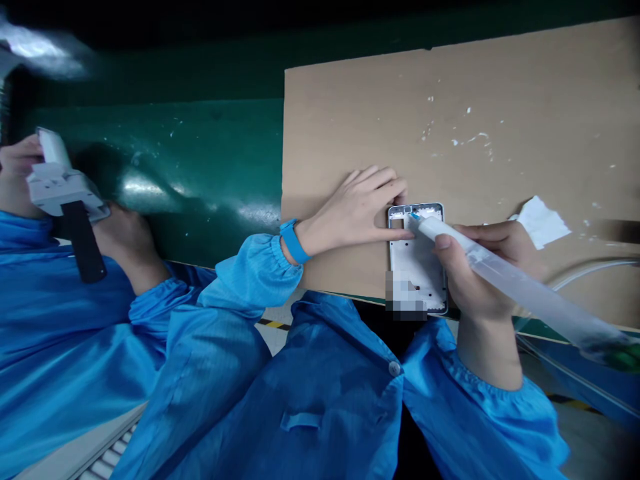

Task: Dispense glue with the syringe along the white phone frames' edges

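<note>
A white phone housing [417, 260] with a silver rim lies at the front edge of the brown board, its lower end reaching over that edge. My left hand [357, 210] grips its upper left corner, the thumb lying over the inner face and the fingers at the outer rim. My right hand [485, 267] is closed round a translucent glue syringe [520, 290], held slanted. Its blue needle tip [414, 216] is at the housing's top end, close to a small square cutout. Whether the tip touches the surface I cannot tell.
A torn white paper scrap [543, 222] lies on the brown board [350, 120], among dried white specks. A clear hose [590, 268] curves at right. On the left, over a green mat [215, 153], a co-worker's hands [123, 237] hold a white device with a black strip.
</note>
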Demonstrator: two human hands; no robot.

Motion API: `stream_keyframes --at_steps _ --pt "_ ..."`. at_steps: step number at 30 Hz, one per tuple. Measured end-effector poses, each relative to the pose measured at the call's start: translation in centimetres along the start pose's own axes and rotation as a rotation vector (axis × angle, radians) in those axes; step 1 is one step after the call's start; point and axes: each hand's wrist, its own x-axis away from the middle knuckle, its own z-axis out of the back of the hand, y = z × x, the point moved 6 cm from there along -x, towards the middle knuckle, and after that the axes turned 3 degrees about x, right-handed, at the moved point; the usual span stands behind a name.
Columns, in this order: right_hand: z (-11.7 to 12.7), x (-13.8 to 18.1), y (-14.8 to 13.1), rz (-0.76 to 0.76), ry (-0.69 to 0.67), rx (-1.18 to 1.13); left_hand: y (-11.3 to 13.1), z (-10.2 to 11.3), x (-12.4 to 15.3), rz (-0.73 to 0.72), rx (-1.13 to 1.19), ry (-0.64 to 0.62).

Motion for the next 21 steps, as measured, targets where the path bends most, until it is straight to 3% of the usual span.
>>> stream_keyframes --at_steps 21 --pt "0.05 -0.05 -0.17 0.022 0.004 0.005 0.12 0.1 -0.01 -0.001 -0.004 0.003"
